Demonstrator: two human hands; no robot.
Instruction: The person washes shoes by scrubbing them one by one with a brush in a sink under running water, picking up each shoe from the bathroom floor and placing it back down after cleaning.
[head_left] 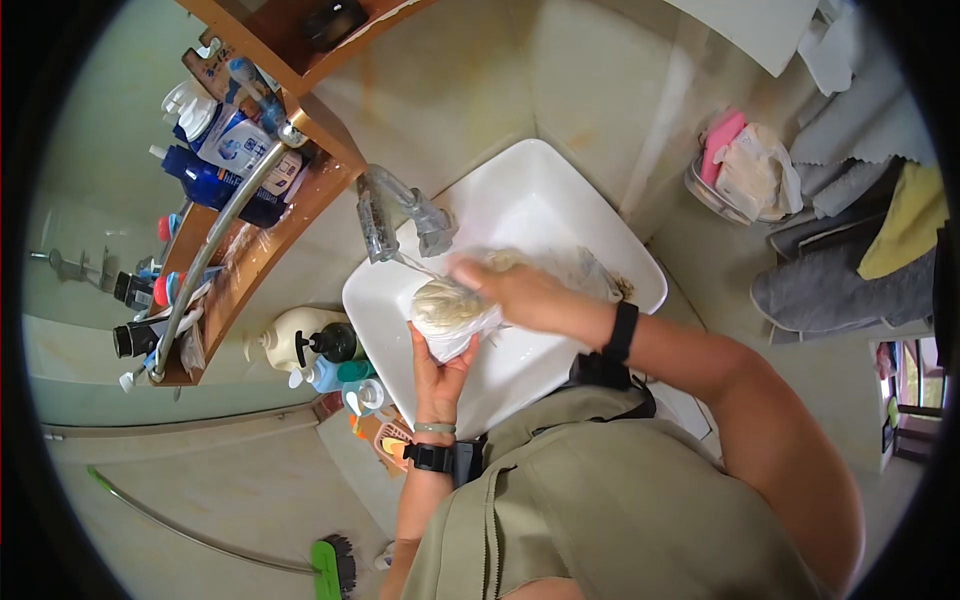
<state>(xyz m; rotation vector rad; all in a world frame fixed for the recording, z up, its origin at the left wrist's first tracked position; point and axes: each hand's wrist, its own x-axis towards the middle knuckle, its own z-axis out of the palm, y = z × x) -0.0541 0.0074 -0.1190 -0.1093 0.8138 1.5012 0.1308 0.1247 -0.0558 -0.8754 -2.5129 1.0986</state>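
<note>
My left hand (440, 378) is wrapped round the lower end of a white and pale-yellow bundle-like thing (448, 308), whose kind I cannot tell. It is held over the near left part of a white sink (545, 365), under the faucet (383, 215). Above its upper side is my right hand (515, 295), its fingers smeared by motion. A thin stream of water runs from the spout toward the held thing. Beyond the right hand, something clear and crumpled (590, 272) lies in the sink, with a small brownish bit (625, 288) at its end.
Left of the sink stand pump bottles (290, 335) and a pink basket (392, 440). A wooden shelf (265, 235) with a metal rail holds blue bottles (205, 185). Towels (850, 270) and a wall basket (735, 185) hang at right. A green broom (325, 568) leans at lower left.
</note>
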